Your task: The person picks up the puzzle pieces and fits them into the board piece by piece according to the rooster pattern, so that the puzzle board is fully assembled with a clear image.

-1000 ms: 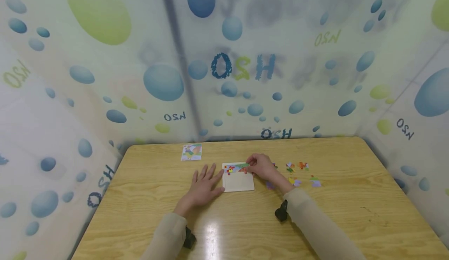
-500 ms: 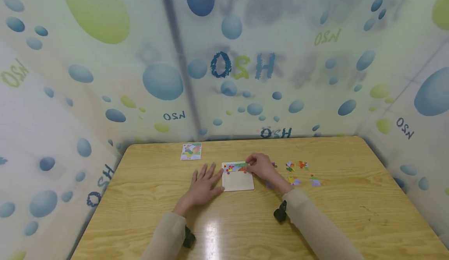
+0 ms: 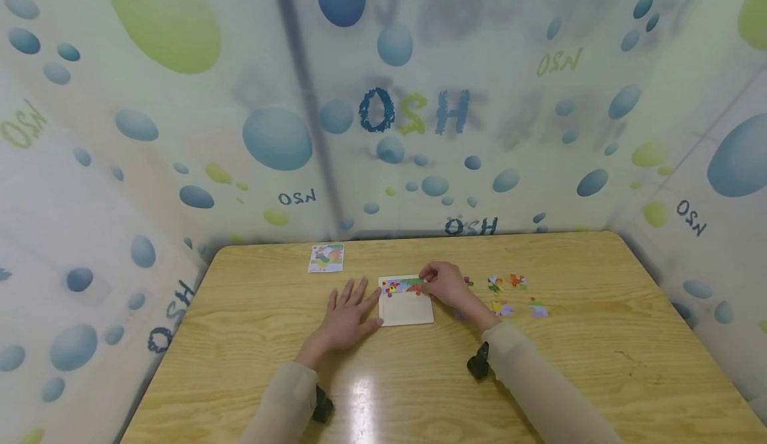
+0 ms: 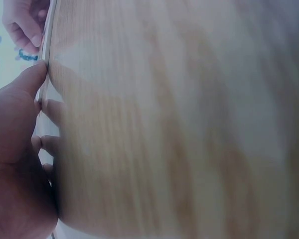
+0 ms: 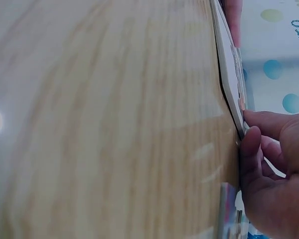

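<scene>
A pale square puzzle board (image 3: pixel 407 312) lies on the wooden table, with a strip of joined colourful puzzle pieces (image 3: pixel 393 287) along its far edge. My left hand (image 3: pixel 344 321) is spread flat on the table, index fingertip and thumb touching the board's left side. At the far right corner, my right hand (image 3: pixel 446 285) has its thumb and index finger on a green and red puzzle piece (image 3: pixel 415 285), partly hidden by the fingers. In the right wrist view the index finger of that hand (image 5: pixel 281 159) lies on top and the thumb sits against the board's edge (image 5: pixel 229 74).
Several loose puzzle pieces (image 3: pixel 502 309) lie to the right of the board, some partly behind the right forearm. A square picture card (image 3: pixel 326 258) is near the table's back edge at left. Dotted fabric walls (image 3: pixel 278 139) enclose the table (image 3: pixel 599 364).
</scene>
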A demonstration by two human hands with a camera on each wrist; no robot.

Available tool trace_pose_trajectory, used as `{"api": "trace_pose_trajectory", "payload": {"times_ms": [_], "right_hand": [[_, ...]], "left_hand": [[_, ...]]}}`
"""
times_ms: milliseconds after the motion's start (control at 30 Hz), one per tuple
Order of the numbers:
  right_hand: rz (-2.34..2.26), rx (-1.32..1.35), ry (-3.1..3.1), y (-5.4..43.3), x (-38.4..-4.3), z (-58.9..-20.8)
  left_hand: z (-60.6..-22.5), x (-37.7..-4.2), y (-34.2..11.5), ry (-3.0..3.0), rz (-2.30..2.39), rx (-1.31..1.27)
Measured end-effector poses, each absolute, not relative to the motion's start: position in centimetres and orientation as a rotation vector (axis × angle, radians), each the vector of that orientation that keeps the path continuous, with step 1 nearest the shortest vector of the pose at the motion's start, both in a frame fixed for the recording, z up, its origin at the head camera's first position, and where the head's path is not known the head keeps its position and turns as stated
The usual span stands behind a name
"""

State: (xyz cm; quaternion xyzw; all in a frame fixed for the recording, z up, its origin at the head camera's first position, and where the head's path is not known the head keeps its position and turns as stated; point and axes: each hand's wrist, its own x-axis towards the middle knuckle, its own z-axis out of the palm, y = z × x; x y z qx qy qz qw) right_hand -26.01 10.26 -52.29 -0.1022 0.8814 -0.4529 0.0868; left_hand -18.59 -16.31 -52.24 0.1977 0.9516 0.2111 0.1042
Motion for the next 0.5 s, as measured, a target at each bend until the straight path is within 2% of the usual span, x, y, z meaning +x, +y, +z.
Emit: {"api": "trace_pose_trajectory", "payload": {"times_ms": [500], "right_hand": [[-1.317, -0.350, 2.619, 10.38, -25.90, -51.82]], "left_hand": [[-52.02, -18.55, -16.28, 2.797, 0.615, 0.575]]}}
